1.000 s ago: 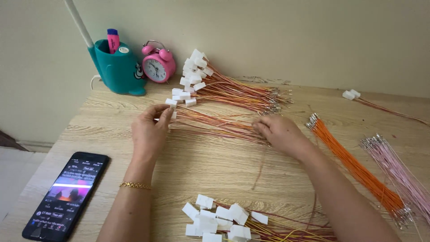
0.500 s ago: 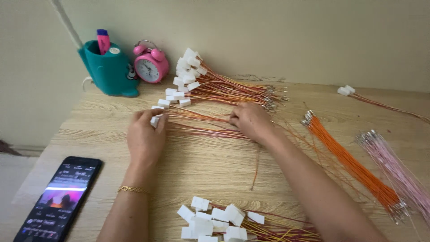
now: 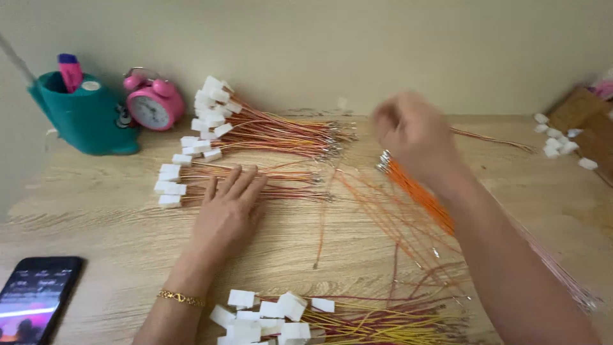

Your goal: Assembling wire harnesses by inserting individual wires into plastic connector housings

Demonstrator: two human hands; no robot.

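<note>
My left hand [image 3: 228, 211] lies flat, fingers spread, on a row of red and orange wires with white plug ends [image 3: 242, 181] on the wooden table [image 3: 96, 211]. My right hand [image 3: 415, 135] is raised above the table, blurred, over the tip of a bundle of orange wires [image 3: 418, 195]; whether it holds anything cannot be made out. Behind the left hand lies a bigger pile of the same plugged wires [image 3: 268, 128]. One loose orange wire [image 3: 321, 230] runs down the table between the hands.
A teal pen holder [image 3: 83, 118] and a pink alarm clock [image 3: 152, 105] stand at the back left. A phone with a lit screen [image 3: 35, 300] lies at the front left. More white-plugged yellow and red wires [image 3: 306, 319] lie near the front edge. Loose white plugs [image 3: 562, 140] and a cardboard box [image 3: 584, 118] are at the far right.
My right hand has lifted off the wire row and swung right and up. My left hand has gone from pinching the plug ends to lying flat on the wires. The view has shifted right.
</note>
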